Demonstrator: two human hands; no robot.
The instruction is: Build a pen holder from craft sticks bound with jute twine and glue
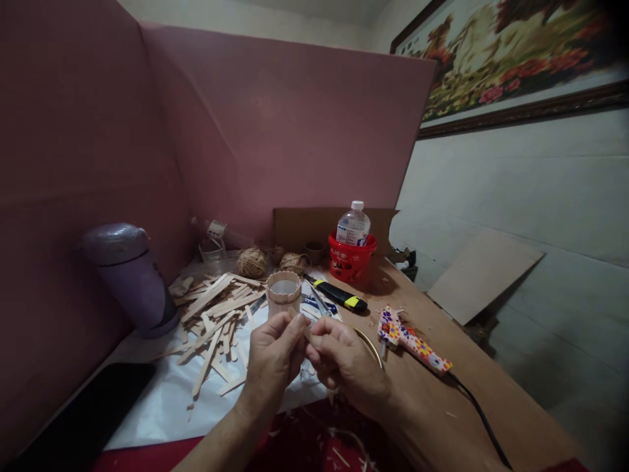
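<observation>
Both hands meet at the front middle of the table. My left hand [276,354] pinches one end of a small wooden piece [308,333], and my right hand [341,357] pinches its other end; the fingers cover most of it. Just behind them stands a round cup [284,293] ringed with wooden sticks. A pile of flat wooden sticks [216,321] lies to the left on a white sheet [162,400]. Behind my right hand are a black and yellow utility knife [341,296] and scissors [320,303]. Part of a gold-coloured ring [369,345] shows beside my right hand.
A flower-patterned glue gun [411,342] with a black cord lies right. At the back are twine balls [251,262] and a red bucket [350,262] holding a plastic bottle [354,225]. A purple tumbler [135,282] and a dark flat object [88,413] are left.
</observation>
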